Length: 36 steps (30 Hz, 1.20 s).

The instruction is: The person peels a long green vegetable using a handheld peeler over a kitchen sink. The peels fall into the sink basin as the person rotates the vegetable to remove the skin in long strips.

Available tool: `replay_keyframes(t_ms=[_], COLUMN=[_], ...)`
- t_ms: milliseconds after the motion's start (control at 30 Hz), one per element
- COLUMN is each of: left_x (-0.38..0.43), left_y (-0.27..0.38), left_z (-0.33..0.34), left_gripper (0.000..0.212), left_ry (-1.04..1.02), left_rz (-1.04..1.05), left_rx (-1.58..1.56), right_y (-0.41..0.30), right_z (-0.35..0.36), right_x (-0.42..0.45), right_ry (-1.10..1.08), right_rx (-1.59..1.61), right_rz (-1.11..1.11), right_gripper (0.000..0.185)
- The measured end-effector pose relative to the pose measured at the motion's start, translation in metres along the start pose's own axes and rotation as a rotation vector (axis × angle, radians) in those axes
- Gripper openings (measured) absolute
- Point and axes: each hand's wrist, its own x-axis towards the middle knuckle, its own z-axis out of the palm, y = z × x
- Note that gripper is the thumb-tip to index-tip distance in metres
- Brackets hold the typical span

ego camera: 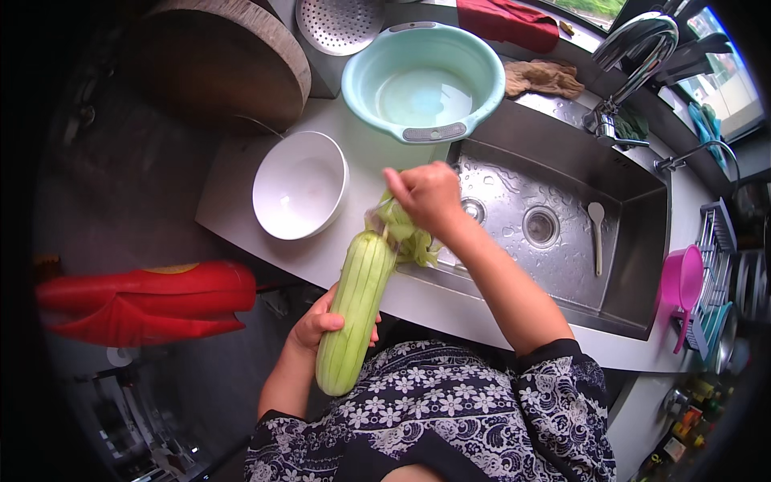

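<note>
My left hand (pixel 316 325) grips a long, pale green gourd (pixel 355 319) around its lower half, tilted with its stem end towards the counter. Its skin is pared off in lengthwise strips. Just above the stem end, my right hand (pixel 424 196) is closed around a peeler (pixel 378 215), mostly hidden and blurred by motion. Thin green peelings (pixel 418 247) lie in a heap below that hand, at the sink's near left edge. A white bowl (pixel 300 184) stands on the counter left of my right hand.
A light-green plastic basin (pixel 424 90) with some water stands behind my right hand. The steel sink (pixel 566 283) holds a white spoon (pixel 596 235); a chrome faucet (pixel 632 72) rises behind it. At right are a pink dipper (pixel 682 277) and dish rack (pixel 720 235). A round wooden board (pixel 241 54) leans at back left.
</note>
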Motion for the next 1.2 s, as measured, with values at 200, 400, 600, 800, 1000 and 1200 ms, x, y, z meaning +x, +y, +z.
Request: replay_keyframes(t_ms=[200, 400, 600, 800, 1000, 1200], left_x=[0.000, 0.000, -0.001, -0.004, -0.010, -0.007], left_y=[0.008, 0.007, 0.012, 0.017, 0.015, 0.019], left_z=[0.005, 0.008, 0.007, 0.016, 0.012, 0.017], left_gripper=[0.090, 0.093, 0.097, 0.103, 0.105, 0.103], left_ry=[0.057, 0.068, 0.082, 0.148, 0.158, 0.135], left_rz=[0.021, 0.050, -0.002, 0.079, 0.118, 0.076], left_rx=[0.089, 0.143, 0.212, 0.383, 0.484, 0.569], right_y=[-0.005, 0.005, -0.018, -0.006, -0.001, -0.039], right_z=[-0.010, -0.007, -0.007, -0.013, -0.010, -0.023], right_x=[-0.001, 0.006, 0.000, 0.000, 0.010, 0.000], right_ry=[-0.097, -0.029, -0.074, -0.088, 0.007, -0.094], right_rx=[0.082, -0.063, 0.077, 0.018, -0.076, 0.057], right_rz=[0.117, 0.039, -0.111, -0.045, -0.125, -0.217], right_gripper=[0.039, 0.040, 0.040, 0.041, 0.043, 0.043])
